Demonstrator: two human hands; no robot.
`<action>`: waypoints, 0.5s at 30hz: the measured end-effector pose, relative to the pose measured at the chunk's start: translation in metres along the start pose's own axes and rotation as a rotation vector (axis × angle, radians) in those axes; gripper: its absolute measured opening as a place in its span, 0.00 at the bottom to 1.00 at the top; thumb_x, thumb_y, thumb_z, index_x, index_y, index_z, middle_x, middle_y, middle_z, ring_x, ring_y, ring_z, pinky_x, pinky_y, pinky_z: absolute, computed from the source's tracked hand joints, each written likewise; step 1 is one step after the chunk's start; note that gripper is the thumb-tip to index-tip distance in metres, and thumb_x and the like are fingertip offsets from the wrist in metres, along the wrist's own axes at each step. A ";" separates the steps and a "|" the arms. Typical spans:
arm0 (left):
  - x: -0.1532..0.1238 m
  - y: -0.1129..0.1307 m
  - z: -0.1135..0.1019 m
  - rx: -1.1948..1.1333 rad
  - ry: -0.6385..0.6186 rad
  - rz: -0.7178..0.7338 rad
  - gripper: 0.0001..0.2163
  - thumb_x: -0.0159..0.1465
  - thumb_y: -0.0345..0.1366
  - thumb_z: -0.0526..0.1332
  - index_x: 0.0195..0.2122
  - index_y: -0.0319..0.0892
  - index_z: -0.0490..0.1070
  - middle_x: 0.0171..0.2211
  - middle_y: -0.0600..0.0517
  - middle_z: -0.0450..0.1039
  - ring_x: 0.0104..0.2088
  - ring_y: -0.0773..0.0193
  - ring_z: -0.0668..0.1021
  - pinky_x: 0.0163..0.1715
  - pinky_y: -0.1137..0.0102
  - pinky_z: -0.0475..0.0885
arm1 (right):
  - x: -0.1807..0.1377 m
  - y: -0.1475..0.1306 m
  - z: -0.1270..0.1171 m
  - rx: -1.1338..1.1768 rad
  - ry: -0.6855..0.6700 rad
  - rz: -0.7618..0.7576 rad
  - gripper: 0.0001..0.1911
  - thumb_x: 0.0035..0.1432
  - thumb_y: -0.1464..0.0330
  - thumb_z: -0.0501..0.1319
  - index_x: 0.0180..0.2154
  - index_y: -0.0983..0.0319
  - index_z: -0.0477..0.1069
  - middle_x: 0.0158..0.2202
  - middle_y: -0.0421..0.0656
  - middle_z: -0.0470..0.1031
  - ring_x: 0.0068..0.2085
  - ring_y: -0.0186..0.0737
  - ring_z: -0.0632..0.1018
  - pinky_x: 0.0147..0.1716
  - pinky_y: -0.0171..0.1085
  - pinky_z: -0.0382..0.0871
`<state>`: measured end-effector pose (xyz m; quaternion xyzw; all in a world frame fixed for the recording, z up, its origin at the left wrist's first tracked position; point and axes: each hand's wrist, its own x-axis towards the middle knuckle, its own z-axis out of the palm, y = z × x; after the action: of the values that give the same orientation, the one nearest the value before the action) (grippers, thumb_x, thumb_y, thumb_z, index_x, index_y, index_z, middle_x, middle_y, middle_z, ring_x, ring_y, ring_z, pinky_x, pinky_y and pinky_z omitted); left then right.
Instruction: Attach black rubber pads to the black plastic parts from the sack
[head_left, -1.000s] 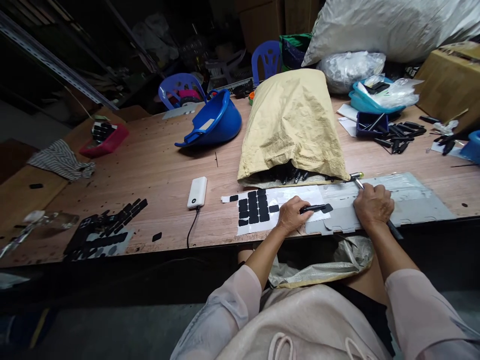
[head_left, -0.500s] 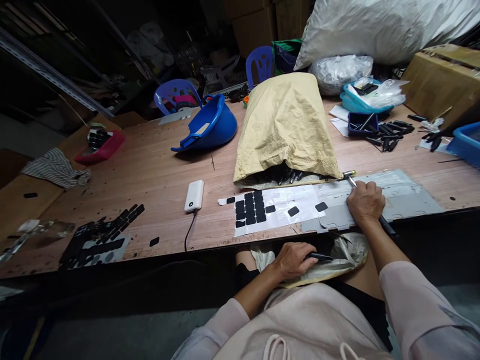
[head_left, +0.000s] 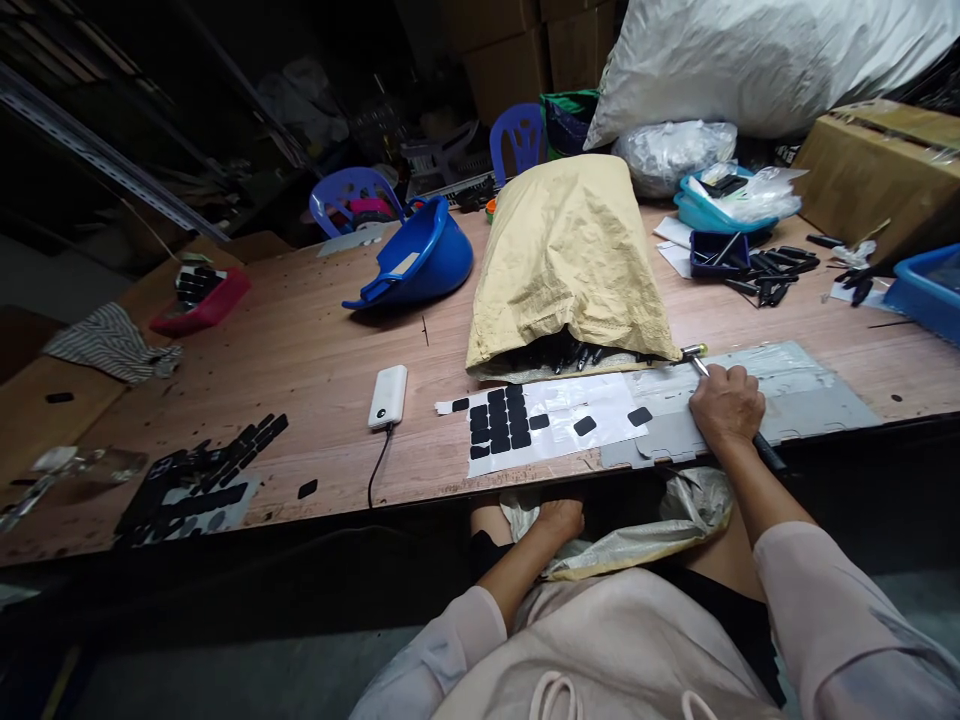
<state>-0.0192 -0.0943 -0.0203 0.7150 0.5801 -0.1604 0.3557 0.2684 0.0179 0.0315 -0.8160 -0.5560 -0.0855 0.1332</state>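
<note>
My right hand [head_left: 724, 405] rests on a grey metal plate [head_left: 810, 395] at the table's front edge, fist closed round a screwdriver [head_left: 768, 455] whose metal shaft points toward a tan sack [head_left: 574, 260]. My left hand [head_left: 559, 520] is below the table edge, in the mouth of a woven bag [head_left: 675, 520] on my lap; its fingers are hidden. A white sheet [head_left: 600, 400] carrying black pads [head_left: 499, 425] lies between the two hands, left of the plate. Black pen-like parts [head_left: 574, 355] poke out under the sack's open end.
A white power bank [head_left: 388, 396] with a cable lies left of the sheet. A tipped blue basin [head_left: 420, 260], a red tray [head_left: 199, 300], loose black pieces [head_left: 202, 470], blue trays with black parts [head_left: 757, 265] and a cardboard box [head_left: 877, 170] sit around the table.
My left hand left the white sheet with a black pen-like part, dropped below the table edge and went into the bag on my lap. My right hand stayed on the plate.
</note>
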 end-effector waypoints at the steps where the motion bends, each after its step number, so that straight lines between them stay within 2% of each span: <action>1: -0.003 0.002 -0.003 0.003 -0.010 0.010 0.17 0.68 0.28 0.63 0.56 0.46 0.80 0.54 0.41 0.83 0.57 0.46 0.83 0.59 0.57 0.76 | 0.000 0.000 0.000 -0.002 0.004 -0.001 0.21 0.72 0.66 0.50 0.53 0.67 0.77 0.47 0.59 0.74 0.45 0.52 0.70 0.38 0.43 0.54; 3: -0.011 0.004 -0.013 -0.001 -0.033 0.105 0.14 0.68 0.34 0.65 0.53 0.45 0.81 0.53 0.40 0.84 0.56 0.44 0.83 0.57 0.56 0.77 | 0.000 0.001 0.000 -0.004 0.008 -0.002 0.19 0.71 0.66 0.52 0.52 0.67 0.77 0.47 0.59 0.74 0.45 0.52 0.70 0.38 0.43 0.54; 5: -0.022 0.006 -0.031 -0.078 -0.075 0.281 0.13 0.67 0.38 0.67 0.51 0.46 0.82 0.49 0.44 0.85 0.51 0.47 0.85 0.53 0.58 0.78 | 0.000 0.001 0.000 -0.004 0.003 0.000 0.19 0.71 0.66 0.52 0.52 0.67 0.77 0.47 0.59 0.74 0.46 0.52 0.70 0.38 0.43 0.54; 7: -0.029 0.006 -0.058 -0.281 -0.126 0.428 0.11 0.68 0.42 0.66 0.48 0.46 0.83 0.43 0.47 0.86 0.42 0.54 0.86 0.44 0.64 0.79 | -0.001 0.001 0.001 -0.001 0.001 -0.002 0.20 0.72 0.66 0.51 0.52 0.67 0.77 0.47 0.59 0.74 0.46 0.53 0.70 0.38 0.43 0.54; 9: -0.028 0.003 -0.092 -0.552 -0.106 0.432 0.13 0.70 0.46 0.63 0.45 0.43 0.82 0.38 0.49 0.85 0.33 0.61 0.84 0.34 0.70 0.77 | -0.001 0.002 0.001 0.002 0.003 -0.004 0.20 0.71 0.66 0.51 0.52 0.67 0.77 0.47 0.59 0.73 0.46 0.53 0.70 0.38 0.43 0.54; 10: -0.023 0.000 -0.110 -0.655 -0.017 0.388 0.15 0.70 0.47 0.63 0.43 0.42 0.82 0.36 0.49 0.84 0.30 0.63 0.82 0.32 0.71 0.76 | -0.001 0.002 0.001 0.003 0.004 -0.005 0.19 0.71 0.66 0.52 0.52 0.67 0.77 0.47 0.59 0.73 0.46 0.53 0.70 0.38 0.43 0.54; 11: -0.015 -0.003 -0.128 -0.718 0.127 0.317 0.15 0.70 0.48 0.63 0.42 0.41 0.81 0.34 0.50 0.83 0.29 0.63 0.81 0.31 0.71 0.75 | -0.001 0.001 0.001 0.003 0.003 -0.004 0.19 0.70 0.66 0.53 0.52 0.67 0.77 0.47 0.59 0.73 0.46 0.53 0.70 0.38 0.43 0.54; 14: 0.020 -0.014 -0.176 -0.753 0.703 -0.012 0.12 0.69 0.44 0.63 0.40 0.41 0.80 0.35 0.49 0.83 0.33 0.61 0.82 0.36 0.69 0.75 | 0.000 0.000 0.001 -0.004 -0.010 0.003 0.19 0.71 0.66 0.52 0.52 0.67 0.77 0.47 0.59 0.73 0.46 0.52 0.70 0.38 0.42 0.54; 15: 0.033 -0.017 -0.190 -0.730 0.824 -0.131 0.11 0.69 0.44 0.64 0.39 0.41 0.80 0.35 0.49 0.83 0.36 0.59 0.83 0.40 0.68 0.75 | 0.000 -0.001 0.000 -0.008 -0.015 0.005 0.19 0.72 0.66 0.51 0.53 0.67 0.77 0.47 0.59 0.73 0.46 0.52 0.70 0.38 0.42 0.54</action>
<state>-0.0605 0.0621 0.0851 0.5113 0.7325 0.3223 0.3134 0.2678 0.0178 0.0313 -0.8185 -0.5546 -0.0814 0.1260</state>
